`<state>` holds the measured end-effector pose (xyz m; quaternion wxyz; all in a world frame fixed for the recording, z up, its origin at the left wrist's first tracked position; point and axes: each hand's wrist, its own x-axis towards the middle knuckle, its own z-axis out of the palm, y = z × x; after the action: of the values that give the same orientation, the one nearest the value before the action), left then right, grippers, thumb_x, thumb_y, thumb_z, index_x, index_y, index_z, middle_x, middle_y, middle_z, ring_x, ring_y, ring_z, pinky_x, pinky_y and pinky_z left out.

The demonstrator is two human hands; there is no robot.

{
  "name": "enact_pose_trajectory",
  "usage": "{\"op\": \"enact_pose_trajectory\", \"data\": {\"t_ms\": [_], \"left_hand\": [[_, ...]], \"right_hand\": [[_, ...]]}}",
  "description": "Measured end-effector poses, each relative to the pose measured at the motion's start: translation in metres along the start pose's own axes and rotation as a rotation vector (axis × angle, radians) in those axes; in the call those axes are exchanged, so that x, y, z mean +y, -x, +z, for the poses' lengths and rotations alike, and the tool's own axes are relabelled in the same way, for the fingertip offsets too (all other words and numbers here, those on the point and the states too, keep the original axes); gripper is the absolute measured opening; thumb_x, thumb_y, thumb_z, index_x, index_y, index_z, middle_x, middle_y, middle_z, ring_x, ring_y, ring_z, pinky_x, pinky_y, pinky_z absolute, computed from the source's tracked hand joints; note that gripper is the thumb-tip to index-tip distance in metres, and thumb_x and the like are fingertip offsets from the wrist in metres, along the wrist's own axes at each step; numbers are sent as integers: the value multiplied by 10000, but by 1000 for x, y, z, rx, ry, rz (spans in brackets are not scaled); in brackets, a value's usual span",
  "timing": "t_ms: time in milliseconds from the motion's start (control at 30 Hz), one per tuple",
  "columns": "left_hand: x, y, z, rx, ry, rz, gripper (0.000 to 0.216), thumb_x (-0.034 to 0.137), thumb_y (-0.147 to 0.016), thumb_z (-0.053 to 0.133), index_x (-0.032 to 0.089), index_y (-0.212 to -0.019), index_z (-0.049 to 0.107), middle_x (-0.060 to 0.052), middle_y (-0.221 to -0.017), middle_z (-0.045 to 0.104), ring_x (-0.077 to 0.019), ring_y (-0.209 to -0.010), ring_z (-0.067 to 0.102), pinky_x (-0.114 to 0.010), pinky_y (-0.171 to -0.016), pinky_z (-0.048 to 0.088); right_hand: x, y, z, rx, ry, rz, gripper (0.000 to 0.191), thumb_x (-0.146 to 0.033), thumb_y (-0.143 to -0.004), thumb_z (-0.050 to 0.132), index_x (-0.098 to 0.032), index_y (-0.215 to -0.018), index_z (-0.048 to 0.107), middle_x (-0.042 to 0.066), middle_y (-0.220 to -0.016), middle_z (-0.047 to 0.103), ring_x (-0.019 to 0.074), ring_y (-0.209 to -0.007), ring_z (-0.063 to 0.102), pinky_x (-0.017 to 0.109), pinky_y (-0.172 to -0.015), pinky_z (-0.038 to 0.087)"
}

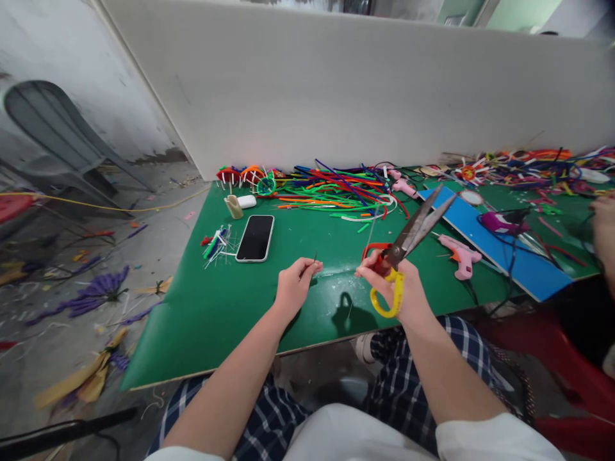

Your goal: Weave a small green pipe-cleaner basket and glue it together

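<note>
My right hand is closed around a pair of scissors with one red-orange and one yellow handle loop. Their long blades point up and to the right, slightly apart. A thin pale strand rises near the thumb of that hand. Over the green table, my left hand pinches with thumb and fingertips; a small, thin dark tip pokes up from the pinch, too small to name. Nearest to the left hand lies a phone with a dark screen, and left of it a small pile of white and coloured sticks.
Fuzzy coloured stems heap along the white partition. A pink glue gun and a blue board carrying a purple glue gun lie right, with cables. Another person's hand shows at the right edge.
</note>
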<state>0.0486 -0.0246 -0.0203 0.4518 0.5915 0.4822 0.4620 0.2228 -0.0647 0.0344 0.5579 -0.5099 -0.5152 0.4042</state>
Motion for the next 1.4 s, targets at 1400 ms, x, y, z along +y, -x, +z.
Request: {"op": "enact_pose_trajectory", "data": {"t_ms": [1400], "left_hand": [[64, 15, -14, 40, 402, -149, 245, 344, -692, 610, 122, -794, 588, -59, -708, 680, -174, -704, 650, -271, -628, 534]], "right_hand": [[23, 16, 43, -282, -34, 155, 265, -259, -606, 672, -191, -741, 454, -40, -657, 512, 106, -592, 534, 261, -601, 446]]}}
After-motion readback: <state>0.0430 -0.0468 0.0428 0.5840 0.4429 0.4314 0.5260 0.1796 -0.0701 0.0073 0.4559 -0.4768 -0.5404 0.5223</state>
